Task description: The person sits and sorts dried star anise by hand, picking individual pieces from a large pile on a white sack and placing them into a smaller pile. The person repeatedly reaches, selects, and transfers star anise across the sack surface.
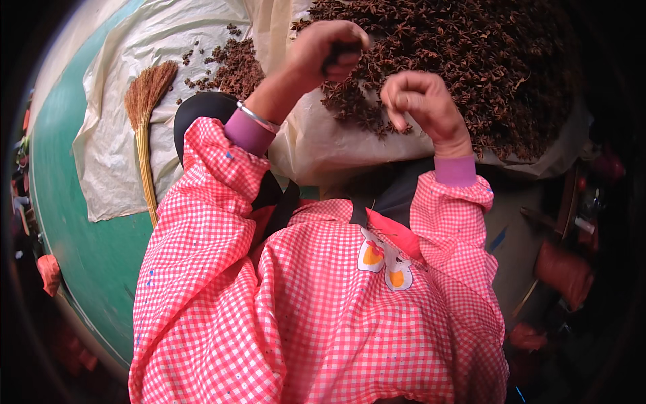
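My left hand (327,50), with a silver bangle (257,116) at the wrist, is raised over the near left side of a large heap of dried star anise (469,65). Its fingers curl around something dark (339,54), too blurred to name surely. My right hand (424,108) hovers by the heap's front edge, fingers bent, one fingertip pointing down close to loose star anise (376,126). The palm is hidden, so I cannot tell whether it holds anything. Under the heap lies a pale plastic sheet (313,146).
At the left, a straw hand broom (145,141) rests on a whitish sheet (106,177) over a green floor (86,262). A smaller reddish-brown pile (239,68) with scattered bits lies beyond my dark-clad knee (202,116). Reddish-brown objects (562,275) stand at the right, blurred.
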Tool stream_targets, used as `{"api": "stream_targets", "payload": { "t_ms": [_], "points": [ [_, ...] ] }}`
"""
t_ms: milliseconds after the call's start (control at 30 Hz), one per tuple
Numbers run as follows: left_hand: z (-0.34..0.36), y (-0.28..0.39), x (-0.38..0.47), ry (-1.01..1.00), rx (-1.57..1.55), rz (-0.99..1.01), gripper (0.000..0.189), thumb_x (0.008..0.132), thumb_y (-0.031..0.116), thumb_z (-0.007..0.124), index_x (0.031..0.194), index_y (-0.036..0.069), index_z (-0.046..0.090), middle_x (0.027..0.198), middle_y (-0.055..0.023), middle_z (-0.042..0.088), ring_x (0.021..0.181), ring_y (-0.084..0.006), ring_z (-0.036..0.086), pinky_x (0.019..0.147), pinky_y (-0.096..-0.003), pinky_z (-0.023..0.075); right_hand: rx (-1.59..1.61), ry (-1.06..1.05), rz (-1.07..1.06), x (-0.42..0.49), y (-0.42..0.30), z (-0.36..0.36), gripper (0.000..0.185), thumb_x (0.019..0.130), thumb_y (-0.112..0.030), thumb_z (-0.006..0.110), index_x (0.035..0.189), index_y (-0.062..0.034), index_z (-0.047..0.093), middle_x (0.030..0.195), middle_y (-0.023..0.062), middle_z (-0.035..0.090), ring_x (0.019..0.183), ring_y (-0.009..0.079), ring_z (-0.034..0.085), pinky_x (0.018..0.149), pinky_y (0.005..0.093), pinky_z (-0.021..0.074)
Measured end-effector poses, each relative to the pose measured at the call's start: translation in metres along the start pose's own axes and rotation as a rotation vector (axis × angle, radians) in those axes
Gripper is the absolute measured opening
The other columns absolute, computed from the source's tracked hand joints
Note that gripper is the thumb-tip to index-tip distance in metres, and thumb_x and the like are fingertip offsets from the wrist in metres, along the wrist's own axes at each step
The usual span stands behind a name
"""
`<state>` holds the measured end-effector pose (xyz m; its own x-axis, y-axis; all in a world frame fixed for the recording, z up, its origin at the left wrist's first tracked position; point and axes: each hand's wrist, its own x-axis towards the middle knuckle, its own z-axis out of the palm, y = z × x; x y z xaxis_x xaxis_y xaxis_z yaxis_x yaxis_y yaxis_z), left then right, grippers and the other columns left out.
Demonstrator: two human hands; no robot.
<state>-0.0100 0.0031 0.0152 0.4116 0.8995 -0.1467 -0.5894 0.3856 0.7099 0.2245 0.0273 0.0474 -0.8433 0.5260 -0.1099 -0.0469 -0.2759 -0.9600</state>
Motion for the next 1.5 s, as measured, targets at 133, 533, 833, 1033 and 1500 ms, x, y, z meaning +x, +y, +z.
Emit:
{"api": "stream_targets", "payload": {
  "t_ms": [133,533,833,1033,1500],
  "points": [
    [-0.007,0.013,-0.010,-0.142,-0.203,0.154,0.021,0.098,0.025,0.056,0.091,0.005,0.061,0.071,-0.0013,0.054,0.056,-0.0107,0.047,0.047,-0.0238,0.0335,-0.087,-0.310,0.589,-0.027,-0.014,0.007,0.019,0.089,-0.015,0.067,0.088,0.0038,0.068,0.076,0.0079,0.068,0.068,0.0145,0.068,0.062,0.0240,0.0529],
    [-0.001,0.010,-0.002,0.500,0.712,0.106,0.035,0.089,0.005,0.063,0.124,0.001,0.065,0.107,-0.0060,0.071,0.059,-0.0022,0.050,0.048,-0.0186,0.0364,-1.479,0.616,-0.206,0.047,0.057,-0.017,0.010,0.079,-0.015,0.073,0.089,-0.0119,0.070,0.085,0.0080,0.067,0.079,0.0274,0.069,0.068,0.0362,0.0545],
    [0.015,-0.032,0.010,0.312,1.073,0.295,0.028,0.087,0.022,0.067,0.098,-0.004,0.069,0.076,-0.0190,0.068,0.068,-0.0249,0.066,0.066,-0.0384,0.0527,-0.302,0.693,-0.173,0.041,0.045,0.016,0.013,0.090,-0.011,0.070,0.091,0.0016,0.067,0.084,0.0002,0.068,0.076,0.0074,0.063,0.069,0.0252,0.0522],
    [0.019,-0.028,0.003,0.127,1.307,0.230,0.023,0.081,0.021,0.068,0.095,0.002,0.070,0.081,-0.0222,0.067,0.079,-0.0392,0.066,0.071,-0.0454,0.0523,-1.169,0.586,-0.399,0.027,0.031,0.008,0.011,0.091,-0.010,0.070,0.094,-0.0001,0.068,0.079,0.0015,0.066,0.070,0.0074,0.062,0.058,0.0237,0.0507],
    [0.030,-0.023,-0.005,0.164,1.655,0.304,0.019,0.081,0.021,0.070,0.082,0.003,0.066,0.075,-0.0209,0.065,0.074,-0.0427,0.063,0.064,-0.0478,0.0504,-1.097,0.590,-0.317,0.015,0.030,0.018,0.003,0.084,-0.007,0.066,0.086,-0.0045,0.065,0.078,0.0127,0.066,0.069,0.0297,0.067,0.058,0.0362,0.0502]
  ]
}}
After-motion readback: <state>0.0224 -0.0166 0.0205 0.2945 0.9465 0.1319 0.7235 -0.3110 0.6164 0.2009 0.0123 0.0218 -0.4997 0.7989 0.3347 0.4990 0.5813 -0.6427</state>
